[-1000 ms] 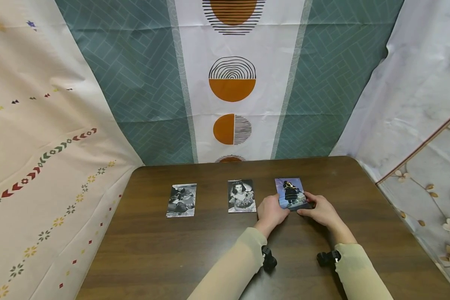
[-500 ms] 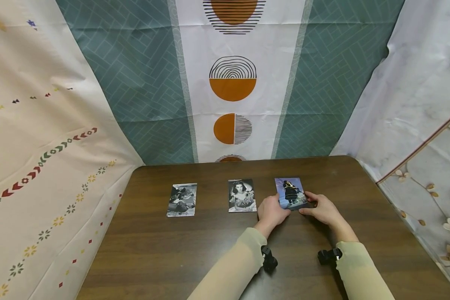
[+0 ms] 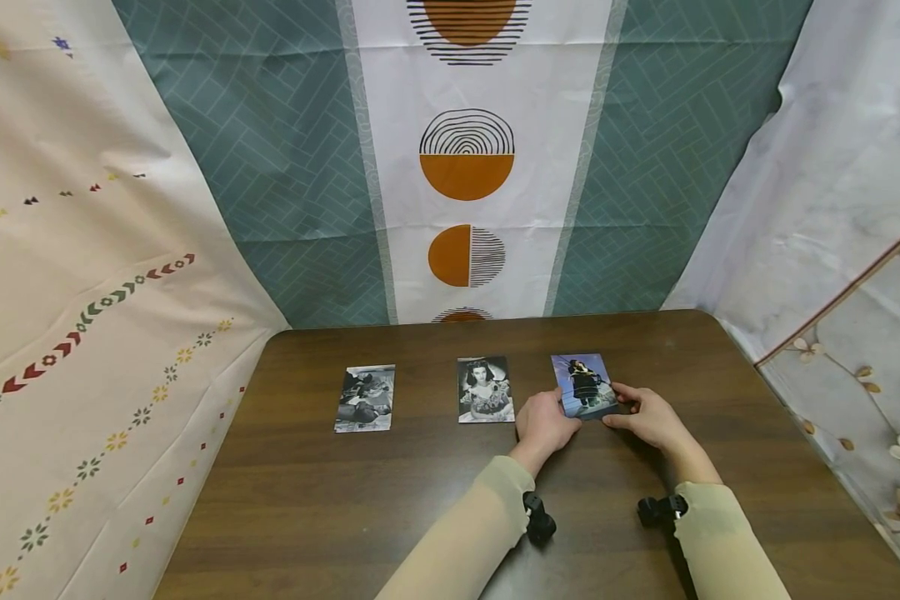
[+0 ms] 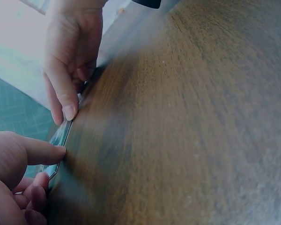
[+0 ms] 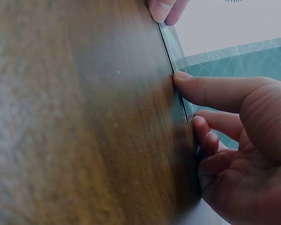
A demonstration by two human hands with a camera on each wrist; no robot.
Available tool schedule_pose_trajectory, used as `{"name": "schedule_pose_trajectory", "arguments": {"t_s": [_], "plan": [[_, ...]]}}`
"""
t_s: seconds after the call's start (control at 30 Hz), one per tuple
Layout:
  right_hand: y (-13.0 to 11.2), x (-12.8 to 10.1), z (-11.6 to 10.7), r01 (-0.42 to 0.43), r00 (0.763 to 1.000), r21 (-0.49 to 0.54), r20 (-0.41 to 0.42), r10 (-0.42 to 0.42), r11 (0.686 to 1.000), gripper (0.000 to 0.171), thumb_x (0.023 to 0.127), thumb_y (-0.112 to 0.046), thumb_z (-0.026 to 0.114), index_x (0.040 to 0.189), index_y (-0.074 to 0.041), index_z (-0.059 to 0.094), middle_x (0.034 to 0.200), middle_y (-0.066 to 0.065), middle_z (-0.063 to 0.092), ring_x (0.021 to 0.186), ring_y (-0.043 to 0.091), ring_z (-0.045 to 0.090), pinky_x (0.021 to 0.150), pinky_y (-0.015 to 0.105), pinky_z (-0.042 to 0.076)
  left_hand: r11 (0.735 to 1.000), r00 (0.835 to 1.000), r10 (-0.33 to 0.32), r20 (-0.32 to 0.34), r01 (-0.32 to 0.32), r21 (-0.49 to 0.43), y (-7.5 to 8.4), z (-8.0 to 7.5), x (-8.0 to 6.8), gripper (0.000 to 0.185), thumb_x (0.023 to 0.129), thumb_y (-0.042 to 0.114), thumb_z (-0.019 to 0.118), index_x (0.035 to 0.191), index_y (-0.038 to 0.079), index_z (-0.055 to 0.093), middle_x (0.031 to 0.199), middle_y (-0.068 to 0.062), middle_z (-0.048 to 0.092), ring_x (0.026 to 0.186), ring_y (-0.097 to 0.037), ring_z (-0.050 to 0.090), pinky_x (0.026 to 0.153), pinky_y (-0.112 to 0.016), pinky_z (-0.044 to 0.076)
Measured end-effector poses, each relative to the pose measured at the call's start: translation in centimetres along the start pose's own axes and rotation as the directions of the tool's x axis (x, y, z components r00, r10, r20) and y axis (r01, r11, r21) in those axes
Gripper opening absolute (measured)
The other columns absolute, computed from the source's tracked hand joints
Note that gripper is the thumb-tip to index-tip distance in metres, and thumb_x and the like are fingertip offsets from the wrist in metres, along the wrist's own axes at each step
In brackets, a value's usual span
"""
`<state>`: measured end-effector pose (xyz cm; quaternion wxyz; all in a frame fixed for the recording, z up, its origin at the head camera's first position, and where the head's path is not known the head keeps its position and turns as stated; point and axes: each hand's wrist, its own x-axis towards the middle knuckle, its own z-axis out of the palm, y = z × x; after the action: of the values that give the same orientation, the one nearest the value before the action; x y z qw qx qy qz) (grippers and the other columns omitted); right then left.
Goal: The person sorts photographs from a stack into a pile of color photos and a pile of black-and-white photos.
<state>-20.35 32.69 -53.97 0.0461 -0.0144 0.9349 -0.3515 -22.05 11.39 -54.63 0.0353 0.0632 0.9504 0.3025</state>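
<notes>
A colour photo card with a dark-clothed figure on a bluish ground lies at the right of the row on the brown table. My left hand holds its near left corner, thumb along the near edge. At the opposite near corner, my right hand has its thumb on the near edge and its index finger at the right side. Seen from the right wrist, the card's thin dark edge runs between both thumbs, low along the tabletop. The palm sides of both hands are hidden in the head view.
A black-and-white portrait card lies just left of my left hand. Farther left is another black-and-white card, with a slight offset at its edge. Patterned cloth hangs behind the wooden table and along both sides.
My right thumb has shifted slightly to the right along the card's near edge. The cards and my left hand stay practically where they were.
</notes>
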Motion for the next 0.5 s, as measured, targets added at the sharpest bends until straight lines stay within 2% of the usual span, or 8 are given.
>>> {"name": "schedule_pose_trajectory", "arguments": {"t_s": [0.3,0.5], "plan": [[-0.01,-0.07,-0.08,-0.017,1.0,0.019,0.006,0.017,1.0,0.078,0.089,-0.025,0.088,0.15,0.01,0.053,0.128,0.027,0.066,0.098,0.032,0.051,0.083,0.043,0.041,1.0,1.0,-0.003,-0.013,0.003,0.009,0.17,-0.04,-0.09,0.062,0.082,0.04,0.09,0.139,0.023,0.074,0.096,0.008,0.077,0.1,-0.017,0.073,0.075,-0.034,0.054],[0.26,-0.15,-0.01,-0.042,0.999,0.046,0.006,0.042,0.998,0.074,0.089,-0.022,0.088,0.149,0.008,0.056,0.129,0.027,0.066,0.099,0.032,0.052,0.083,0.042,0.041,1.0,1.0,-0.002,0.003,0.002,-0.001,0.09,0.2,-0.06,0.065,0.084,0.041,0.089,0.143,0.022,0.072,0.072,0.012,0.065,0.098,-0.016,0.072,0.076,-0.034,0.054]]}}
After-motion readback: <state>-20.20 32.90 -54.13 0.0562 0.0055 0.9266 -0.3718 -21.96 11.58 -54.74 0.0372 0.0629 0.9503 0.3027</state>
